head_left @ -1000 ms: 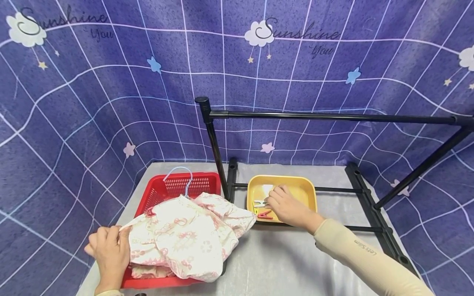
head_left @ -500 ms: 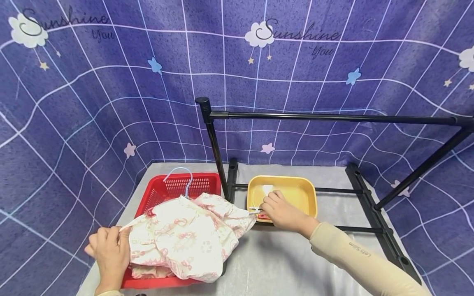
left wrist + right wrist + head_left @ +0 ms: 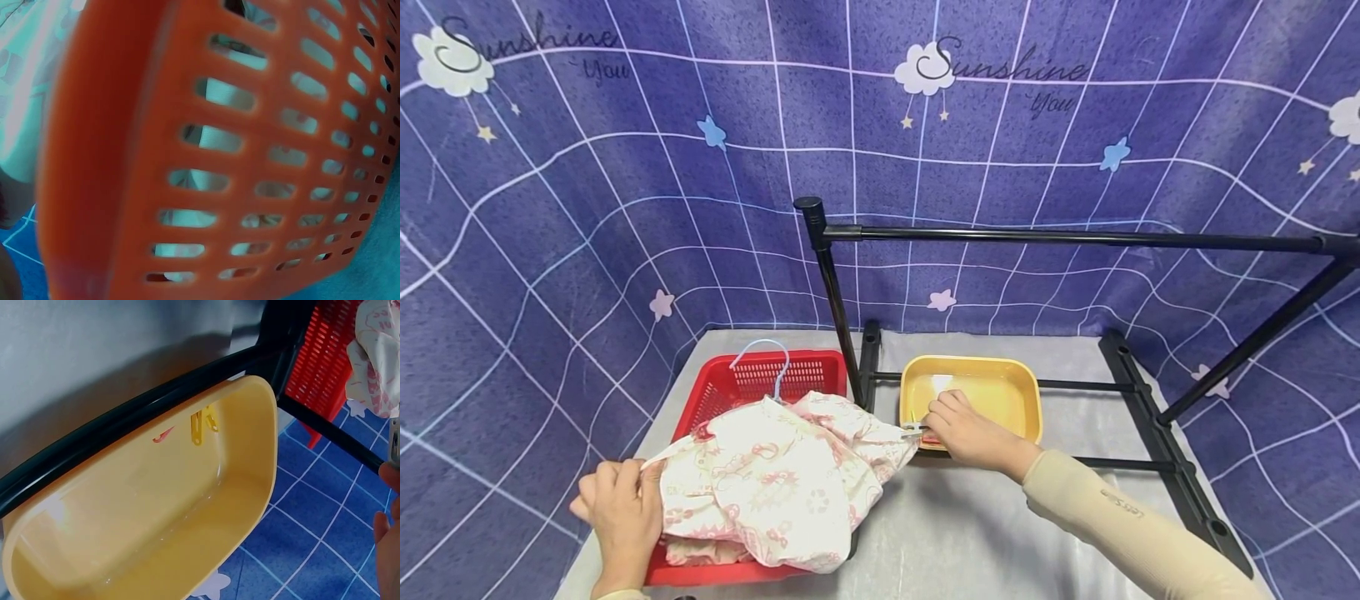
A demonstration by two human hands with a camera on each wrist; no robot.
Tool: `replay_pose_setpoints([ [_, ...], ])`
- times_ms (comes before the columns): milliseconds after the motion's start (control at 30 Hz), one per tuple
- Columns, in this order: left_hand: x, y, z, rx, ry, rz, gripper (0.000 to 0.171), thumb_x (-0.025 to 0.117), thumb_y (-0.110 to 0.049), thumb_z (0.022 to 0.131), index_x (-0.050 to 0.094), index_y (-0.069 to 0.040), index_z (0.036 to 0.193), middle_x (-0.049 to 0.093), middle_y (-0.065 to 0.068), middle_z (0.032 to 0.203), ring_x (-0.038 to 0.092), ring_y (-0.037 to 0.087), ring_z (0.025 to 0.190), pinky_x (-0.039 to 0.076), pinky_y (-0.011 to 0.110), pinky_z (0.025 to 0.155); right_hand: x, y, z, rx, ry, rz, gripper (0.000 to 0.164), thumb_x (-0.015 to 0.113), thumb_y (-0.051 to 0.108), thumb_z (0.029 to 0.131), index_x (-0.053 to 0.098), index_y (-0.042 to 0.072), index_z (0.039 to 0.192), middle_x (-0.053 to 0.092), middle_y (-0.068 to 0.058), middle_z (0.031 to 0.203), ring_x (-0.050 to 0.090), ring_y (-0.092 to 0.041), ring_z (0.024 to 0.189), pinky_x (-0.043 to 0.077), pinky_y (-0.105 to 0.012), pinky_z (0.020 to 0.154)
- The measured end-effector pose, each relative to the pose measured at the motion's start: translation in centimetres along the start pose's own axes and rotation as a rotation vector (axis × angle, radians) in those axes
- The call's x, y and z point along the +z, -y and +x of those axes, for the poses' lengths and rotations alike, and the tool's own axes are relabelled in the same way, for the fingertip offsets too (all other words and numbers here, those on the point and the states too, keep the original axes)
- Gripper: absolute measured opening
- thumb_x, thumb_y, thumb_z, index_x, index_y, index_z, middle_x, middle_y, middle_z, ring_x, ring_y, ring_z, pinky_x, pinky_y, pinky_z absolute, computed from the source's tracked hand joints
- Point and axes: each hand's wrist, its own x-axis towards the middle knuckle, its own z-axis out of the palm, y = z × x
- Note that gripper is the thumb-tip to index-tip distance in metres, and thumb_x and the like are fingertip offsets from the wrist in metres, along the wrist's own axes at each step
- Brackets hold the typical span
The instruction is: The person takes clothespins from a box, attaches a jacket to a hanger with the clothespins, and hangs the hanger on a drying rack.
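The right grip [image 3: 962, 429] brought a clothespin [image 3: 913, 432] to the cloth [image 3: 790, 483].

Bright head cam w/ cloth [image 3: 790, 492] pt. overexp., L-wrist basket rim [image 3: 97, 150] blurry

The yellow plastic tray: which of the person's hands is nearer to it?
The right hand: in the head view it overlaps the near rim of the tray. The left hand is farther left, across the pink-patterned white fabric.

A star-printed purple-blue curtain [image 3: 1000, 187] hangs behind and beside a grey tabletop [image 3: 962, 533].
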Motion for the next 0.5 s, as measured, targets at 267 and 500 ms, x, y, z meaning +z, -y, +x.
replay_pose_setpoints([
  [267, 0.13, 0.06, -0.08, 0.002, -0.005, -0.002, 0.052, 0.049, -0.047, 0.088, 0.051, 0.004, 0.077, 0.039, 0.02, 0.078, 0.031, 0.047, 0.081, 0.013, 0.058, 0.073, 0.15, 0.13, 0.34, 0.003, 0.033, 0.048, 0.007, 0.054, 0.016, 0.087, 0.051, 0.01, 0.089, 0.04, 0.002, 0.082, 0.037, -0.018, 0.08, 0.03, -0.034, 0.078],
  [500, 0.14, 0.18, -0.13, -0.003, 0.0, 0.001, 0.045, 0.052, -0.041, 0.088, 0.052, 0.003, 0.078, 0.039, 0.019, 0.079, 0.031, 0.046, 0.081, 0.013, 0.058, 0.073, 0.41, 0.22, 0.65, -0.006, 0.017, 0.044, 0.012, 0.056, 0.021, 0.087, 0.051, 0.01, 0.089, 0.04, 0.003, 0.081, 0.037, -0.017, 0.079, 0.03, -0.033, 0.076],
])
